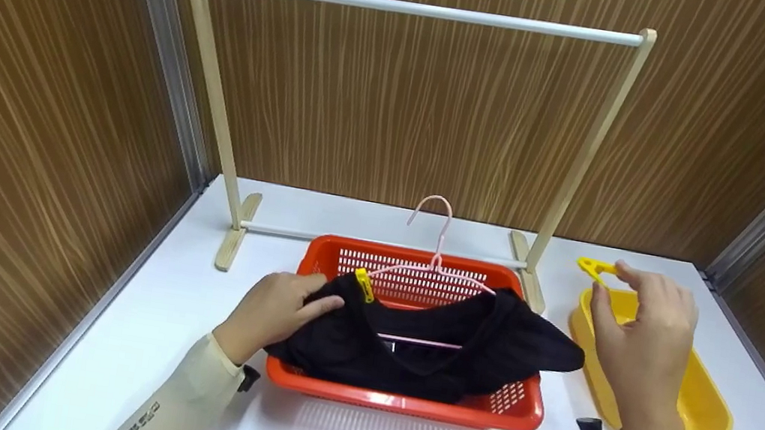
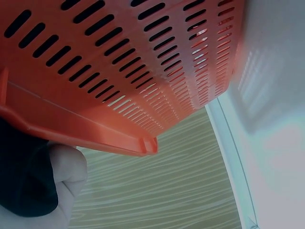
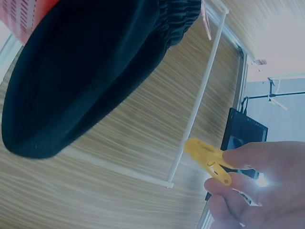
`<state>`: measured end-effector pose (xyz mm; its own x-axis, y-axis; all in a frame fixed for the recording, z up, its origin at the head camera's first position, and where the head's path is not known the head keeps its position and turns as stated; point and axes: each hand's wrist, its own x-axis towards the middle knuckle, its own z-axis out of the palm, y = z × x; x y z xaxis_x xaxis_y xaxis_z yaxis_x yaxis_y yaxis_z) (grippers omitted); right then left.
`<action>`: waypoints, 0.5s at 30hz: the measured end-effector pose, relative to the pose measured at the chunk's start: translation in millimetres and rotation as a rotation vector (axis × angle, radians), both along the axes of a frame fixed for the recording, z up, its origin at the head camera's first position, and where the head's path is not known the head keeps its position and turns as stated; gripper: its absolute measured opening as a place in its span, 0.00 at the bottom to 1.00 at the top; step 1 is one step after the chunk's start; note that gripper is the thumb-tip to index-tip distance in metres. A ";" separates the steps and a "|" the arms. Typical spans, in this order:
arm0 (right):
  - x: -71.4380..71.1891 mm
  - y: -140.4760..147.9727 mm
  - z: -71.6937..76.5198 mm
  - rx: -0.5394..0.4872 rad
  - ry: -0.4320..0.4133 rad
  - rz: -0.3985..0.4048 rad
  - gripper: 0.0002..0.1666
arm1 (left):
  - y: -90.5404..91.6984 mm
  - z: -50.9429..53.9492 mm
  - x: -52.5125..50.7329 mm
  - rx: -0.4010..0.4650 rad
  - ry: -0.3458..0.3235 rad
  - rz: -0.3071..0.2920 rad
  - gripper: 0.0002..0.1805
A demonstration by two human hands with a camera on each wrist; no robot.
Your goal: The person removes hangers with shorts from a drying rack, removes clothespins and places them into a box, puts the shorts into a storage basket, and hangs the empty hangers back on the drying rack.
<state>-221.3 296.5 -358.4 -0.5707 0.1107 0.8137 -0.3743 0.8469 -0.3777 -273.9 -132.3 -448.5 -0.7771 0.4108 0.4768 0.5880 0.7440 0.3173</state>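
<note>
A black garment (image 1: 341, 341) hangs on a pink hanger (image 1: 440, 243) and lies across the red basket (image 1: 400, 403). One yellow clothespin (image 1: 364, 286) is clipped at the garment's left shoulder, by the hanger. My left hand (image 1: 273, 312) holds that shoulder, its thumb on top of the cloth; some of its fingers are hidden. To the right, above the yellow bin (image 1: 709, 425), my right hand (image 1: 648, 338) pinches a second yellow clothespin (image 3: 205, 155) between thumb and fingers. That clothespin is apart from the garment.
Behind the basket stands a rack with pale wooden legs (image 1: 590, 147) and a white top bar (image 1: 413, 9). Wood-patterned panels (image 1: 398, 111) enclose the white table (image 1: 182, 337) at the back and sides. In the right wrist view a dark screen (image 3: 243, 129) shows in the background.
</note>
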 end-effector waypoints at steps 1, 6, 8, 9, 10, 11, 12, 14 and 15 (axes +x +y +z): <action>0.1 1.6 0.6 -0.013 -0.010 -0.011 0.18 | -0.1 0.0 0.1 0.000 0.000 0.000 0.24; -0.7 12.0 2.5 -0.065 -0.062 -0.086 0.20 | -0.6 -0.2 0.0 -0.004 0.014 0.000 0.24; -2.7 16.3 1.7 -0.076 -0.086 -0.115 0.21 | -0.7 -0.3 -0.1 -0.004 0.025 -0.001 0.25; -4.3 18.4 0.9 -0.079 -0.101 -0.128 0.21 | -0.9 -0.3 0.0 -0.003 0.028 -0.002 0.25; -6.1 20.5 -0.1 -0.077 -0.118 -0.137 0.22 | -0.8 -0.5 -0.2 -0.004 0.030 -0.002 0.25; -8.3 22.7 -1.6 -0.078 -0.137 -0.145 0.22 | -0.9 -0.7 -0.3 -0.004 0.031 -0.003 0.25; -10.8 25.0 -3.1 -0.077 -0.158 -0.152 0.22 | -0.8 -0.9 -0.4 -0.005 0.032 -0.004 0.25; -15.5 30.0 -6.4 -0.078 -0.207 -0.166 0.23 | -0.7 -1.3 -0.6 -0.005 0.031 -0.005 0.24; -17.8 32.8 -8.1 -0.079 -0.234 -0.175 0.23 | -0.6 -1.3 -0.5 -0.005 0.029 -0.007 0.24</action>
<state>-239.1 329.3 -366.5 -0.7084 0.2814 0.6473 -0.1206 0.8553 -0.5039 -274.5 -132.8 -449.8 -0.7599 0.4187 0.4972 0.6021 0.7416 0.2959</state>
